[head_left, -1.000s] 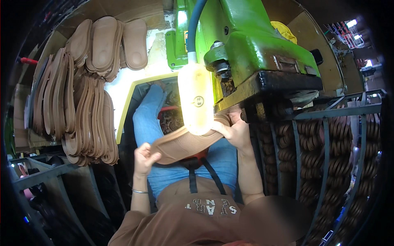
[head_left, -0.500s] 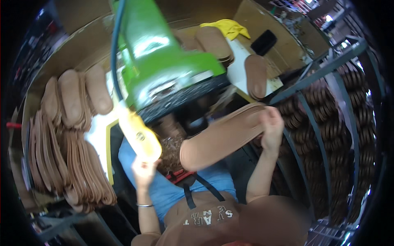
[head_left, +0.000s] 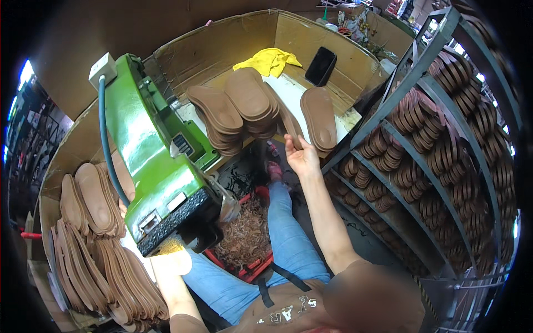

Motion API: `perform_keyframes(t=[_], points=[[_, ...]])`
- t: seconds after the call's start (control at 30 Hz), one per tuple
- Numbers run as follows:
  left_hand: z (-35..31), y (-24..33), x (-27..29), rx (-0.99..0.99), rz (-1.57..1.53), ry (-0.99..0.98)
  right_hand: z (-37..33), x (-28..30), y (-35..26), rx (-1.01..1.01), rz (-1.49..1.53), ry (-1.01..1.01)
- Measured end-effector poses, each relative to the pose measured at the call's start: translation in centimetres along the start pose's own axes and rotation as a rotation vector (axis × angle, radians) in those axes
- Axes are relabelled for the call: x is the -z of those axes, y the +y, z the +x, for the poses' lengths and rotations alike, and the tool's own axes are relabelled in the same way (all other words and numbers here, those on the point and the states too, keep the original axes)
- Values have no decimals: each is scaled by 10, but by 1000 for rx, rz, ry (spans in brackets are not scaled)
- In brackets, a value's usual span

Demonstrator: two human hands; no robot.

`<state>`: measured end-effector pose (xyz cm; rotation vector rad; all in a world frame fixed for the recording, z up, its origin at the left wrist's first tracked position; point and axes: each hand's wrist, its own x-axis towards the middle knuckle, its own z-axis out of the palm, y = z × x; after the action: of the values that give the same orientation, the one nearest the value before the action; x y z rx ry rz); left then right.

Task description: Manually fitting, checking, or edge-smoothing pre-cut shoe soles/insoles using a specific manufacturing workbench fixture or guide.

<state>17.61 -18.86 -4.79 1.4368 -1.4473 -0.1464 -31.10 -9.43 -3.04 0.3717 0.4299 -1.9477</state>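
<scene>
My right hand [head_left: 303, 157] is palm up with its fingers apart. Its fingertips are at the lower end of a brown shoe sole [head_left: 288, 117], which leans on the right side of a stack of soles [head_left: 247, 94]. Just right of that hand lies a single brown sole [head_left: 319, 117] with a rounded heel mark. My left forearm, brightly lit, passes behind the head of the green machine [head_left: 158, 177]. Only a bit of my left hand [head_left: 122, 209] shows past the machine, beside a brown sole [head_left: 121, 173] on the left; its grip is hidden.
Many soles [head_left: 83, 261] are piled left of the machine. A red crate [head_left: 261, 269] of brown scraps stands between my legs. A metal rack [head_left: 388, 130] full of soles is at the right. A yellow cloth [head_left: 269, 61] and black phone [head_left: 320, 66] lie by the cardboard wall [head_left: 222, 44].
My right hand has carried its sole forward to the stack and loosened its fingers. My left hand has left a brightly lit, yellow-looking piece and moved behind the machine. The view has shifted.
</scene>
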Motion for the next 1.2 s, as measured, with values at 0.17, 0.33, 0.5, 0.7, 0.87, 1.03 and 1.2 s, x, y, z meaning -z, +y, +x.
perform_keyframes(t=[0.17, 0.33, 0.5, 0.7, 0.87, 1.03, 1.2], points=[[-8, 2, 9, 30, -168, 114, 30, -16, -2, 159, 54, 8], [-34, 0, 33, 55, -336, 227, 32, -14, 4, 343, -110, 70], [-86, 108, 74, 150, -362, 294, -2, 1, 31, 365, -454, 51], [-143, 143, 117, 178, -224, 189, -94, 75, 75, -127, -1079, -378], [-137, 182, 95, 295, -598, -291, -169, 91, 79, -155, -1185, -509], [-172, 195, 46, 649, -1128, -209, -205, 150, 59, -380, -1283, -393], [-177, 217, 34, 543, -809, -734, -243, 177, 63, -449, -1249, -318]])
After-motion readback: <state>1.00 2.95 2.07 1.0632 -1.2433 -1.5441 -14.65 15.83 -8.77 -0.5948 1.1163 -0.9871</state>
